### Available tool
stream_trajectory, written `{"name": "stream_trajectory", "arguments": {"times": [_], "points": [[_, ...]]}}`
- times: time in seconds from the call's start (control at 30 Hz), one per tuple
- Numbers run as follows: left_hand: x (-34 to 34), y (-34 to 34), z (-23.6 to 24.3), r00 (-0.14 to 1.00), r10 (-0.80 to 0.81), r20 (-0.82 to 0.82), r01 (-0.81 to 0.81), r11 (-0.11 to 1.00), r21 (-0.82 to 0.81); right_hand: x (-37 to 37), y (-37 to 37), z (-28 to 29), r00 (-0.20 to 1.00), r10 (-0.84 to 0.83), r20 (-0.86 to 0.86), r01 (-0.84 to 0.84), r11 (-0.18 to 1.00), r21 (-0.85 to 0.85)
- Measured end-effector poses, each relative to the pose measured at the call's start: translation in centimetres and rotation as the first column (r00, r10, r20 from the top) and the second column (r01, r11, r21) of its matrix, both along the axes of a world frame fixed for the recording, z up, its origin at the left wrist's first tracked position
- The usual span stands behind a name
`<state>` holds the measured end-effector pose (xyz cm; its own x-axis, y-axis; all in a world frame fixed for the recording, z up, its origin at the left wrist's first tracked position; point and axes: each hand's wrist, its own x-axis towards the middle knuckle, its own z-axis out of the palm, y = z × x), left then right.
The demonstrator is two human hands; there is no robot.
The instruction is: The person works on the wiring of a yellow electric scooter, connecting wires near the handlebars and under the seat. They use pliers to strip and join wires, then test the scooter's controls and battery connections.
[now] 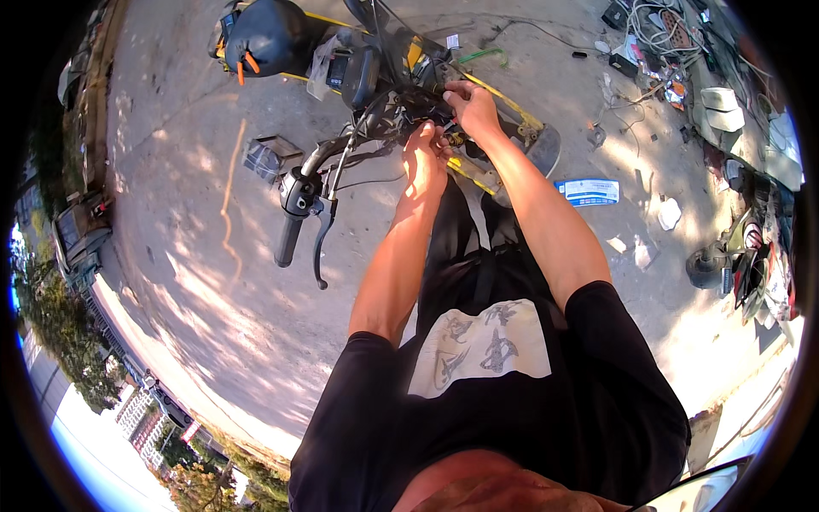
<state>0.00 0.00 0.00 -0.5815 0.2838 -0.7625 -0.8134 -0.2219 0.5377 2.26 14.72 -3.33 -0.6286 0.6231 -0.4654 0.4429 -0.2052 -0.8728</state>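
Note:
Both hands are at the dark cluster of cables and fittings (392,111) on a two-wheeler with a yellow frame (503,98). My left hand (426,147) is curled at the lower part of the cluster; what its fingertips grip is hidden. My right hand (470,109), higher and to the right, has thumb and fingers pinched at the dark parts; what they hold is too small to name. Left of my left forearm hangs a black handlebar grip (290,239) with a brake lever (320,247). A black seat (269,43) with orange-handled tools (249,61) is at the upper left.
An open box (273,158) lies on the concrete at the left. At the right are a blue-and-white rectangular packet (587,191), tangled cables (648,26), white foam pieces (721,107) and piled dark parts (742,264). Parked vehicles (81,235) line the left edge.

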Motion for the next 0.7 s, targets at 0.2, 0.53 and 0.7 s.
{"name": "stream_trajectory", "arguments": {"times": [0.2, 0.53, 0.7], "points": [[0.0, 1.4, 4.8, 0.896, -0.220, -0.385, 0.167, 0.972, -0.165, -3.9, 2.0, -1.4, 0.998, -0.048, -0.050, 0.049, 0.999, 0.005], [-0.5, 3.5, 7.4, 0.815, -0.281, -0.507, 0.205, 0.958, -0.202, -4.5, 3.6, 2.8, 0.991, 0.109, -0.082, -0.112, 0.993, -0.038], [-0.8, 2.4, 6.7, 0.764, -0.396, -0.510, 0.290, 0.916, -0.278, -5.1, 4.6, 1.1, 0.964, 0.248, -0.092, -0.252, 0.967, -0.039]]}}
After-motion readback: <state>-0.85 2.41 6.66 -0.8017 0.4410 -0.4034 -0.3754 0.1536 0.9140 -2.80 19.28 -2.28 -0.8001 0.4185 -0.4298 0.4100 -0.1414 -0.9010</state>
